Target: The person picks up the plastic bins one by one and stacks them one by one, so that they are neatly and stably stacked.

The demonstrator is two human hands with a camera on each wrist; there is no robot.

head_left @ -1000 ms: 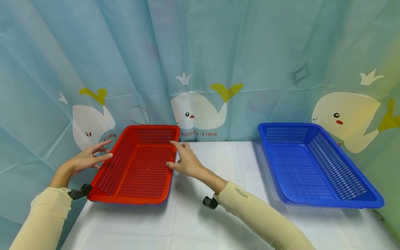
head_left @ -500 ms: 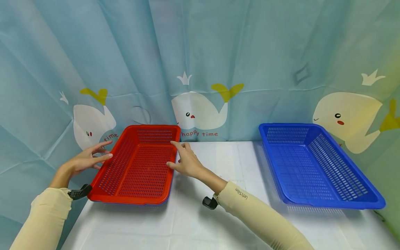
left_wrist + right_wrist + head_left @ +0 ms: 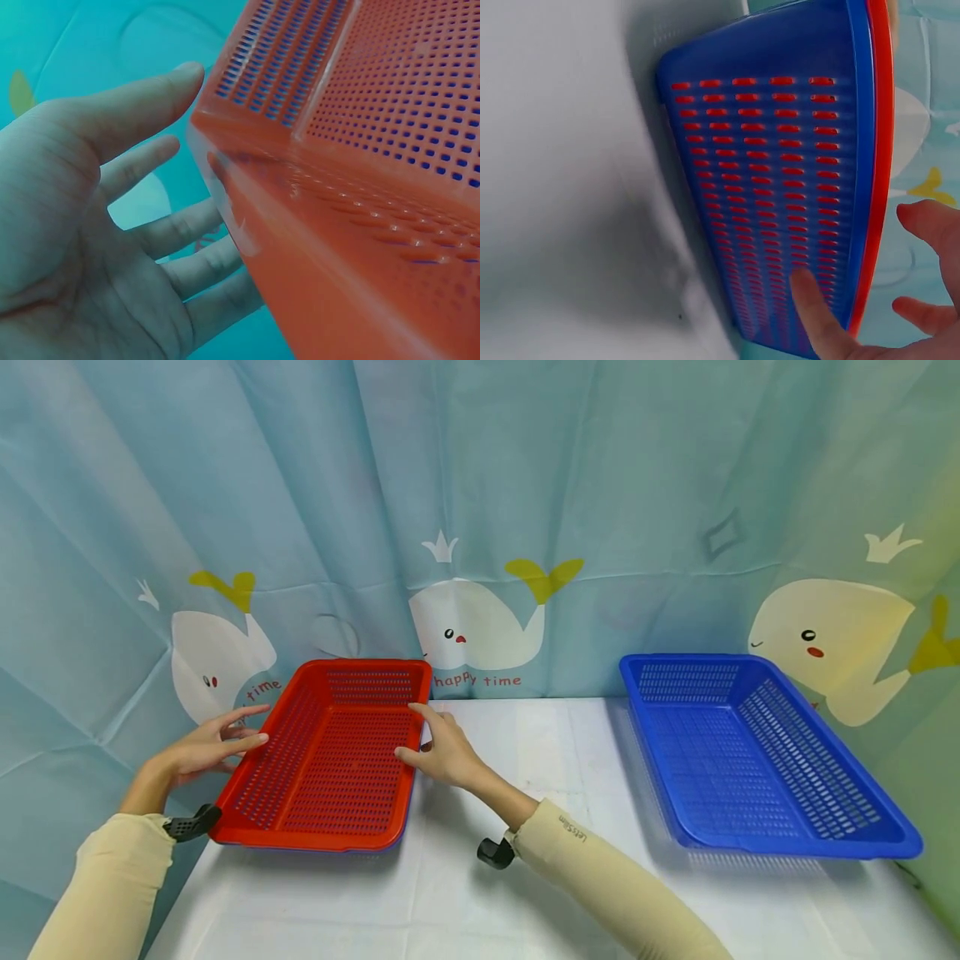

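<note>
A: From the head view, where was everything?

B: The red basket [image 3: 330,760] sat on the white table [image 3: 525,877] between the two hands. The left hand [image 3: 202,750] lay at its left rim, fingers straight and grasping nothing. The right hand [image 3: 442,750] was at the right rim, fingers loose, thumb on the edge — no real clasp. A blue basket [image 3: 757,760] stood well off to the right hand's right.

A: And the left wrist view?

B: The left hand [image 3: 90,247] was spread flat, palm open, its thumb tip touching the rim of the red basket [image 3: 360,187]. Thin, glossy plastic, pierced with rows of small holes.

A: The right wrist view?

B: It showed a second blue basket [image 3: 780,195] nested under the red basket [image 3: 883,150]. The right hand [image 3: 900,315] had its thumb on that slotted blue wall, fingers beyond the rim.

A: Any risk?

B: I judged that smooth plastic could slip from so light a touch — and lifting only the red rim might split the pair or tip them off the table edge near the left hand.
</note>
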